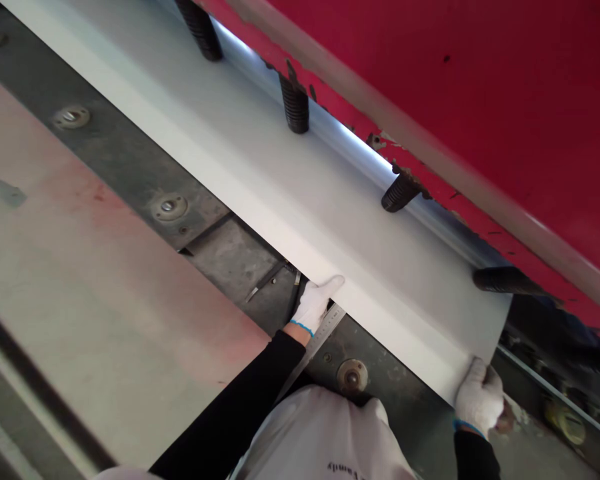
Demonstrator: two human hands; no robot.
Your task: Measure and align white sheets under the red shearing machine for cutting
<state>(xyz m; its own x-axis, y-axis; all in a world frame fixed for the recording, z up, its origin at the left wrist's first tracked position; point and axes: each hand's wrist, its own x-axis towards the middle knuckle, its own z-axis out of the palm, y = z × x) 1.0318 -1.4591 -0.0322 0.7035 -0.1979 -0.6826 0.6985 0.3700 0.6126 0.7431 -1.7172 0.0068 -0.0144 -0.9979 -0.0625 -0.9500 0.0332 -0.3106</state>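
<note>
A long white sheet of metal [300, 193] lies slanted across the view, its far edge running under the red shear machine [430, 87]. My left hand [314, 305], in a white glove with a blue cuff, grips the near edge of the sheet. A steel ruler [321, 337] lies just below that hand, partly hidden by my forearm. My right hand [480, 397], gloved alike, holds the sheet's near corner. Black ribbed hold-down feet [295, 103] stand in a row above the sheet.
A steel bed with round ball transfers [353, 375] runs beneath the sheet. A small metal tool [265, 281] lies on the bed near my left hand. A wide, pink-stained plate [95, 267] lies at the left, and my white shirt fills the bottom middle.
</note>
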